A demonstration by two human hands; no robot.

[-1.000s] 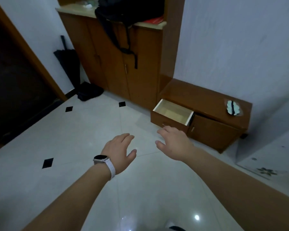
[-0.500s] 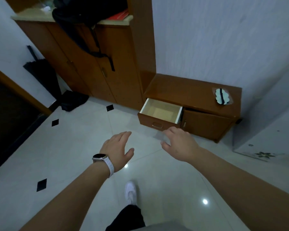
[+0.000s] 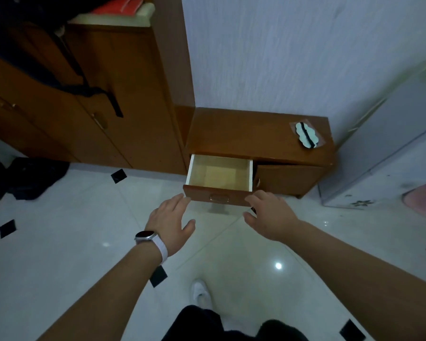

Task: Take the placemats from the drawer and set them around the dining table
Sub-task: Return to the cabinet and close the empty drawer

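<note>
A low brown cabinet (image 3: 246,134) stands against the wall with its drawer (image 3: 219,174) pulled out. The drawer's pale wooden inside shows no placemats. My left hand (image 3: 171,221), with a white-strapped watch on the wrist, hovers open just left of the drawer's front. My right hand (image 3: 272,215) is open too, close to the drawer's front right corner. Neither hand holds anything, and whether they touch the drawer front is unclear.
A pale cloud-shaped item with a dark stripe (image 3: 308,135) lies on the cabinet top. A tall brown cupboard (image 3: 113,99) with a black bag (image 3: 59,57) hanging from it stands left. A grey appliance (image 3: 389,153) stands right. My white shoe (image 3: 201,291) is on the glossy tiled floor.
I have walked closer to the cabinet; the drawer now fills more of the view and both open hands have reached up to its front.
</note>
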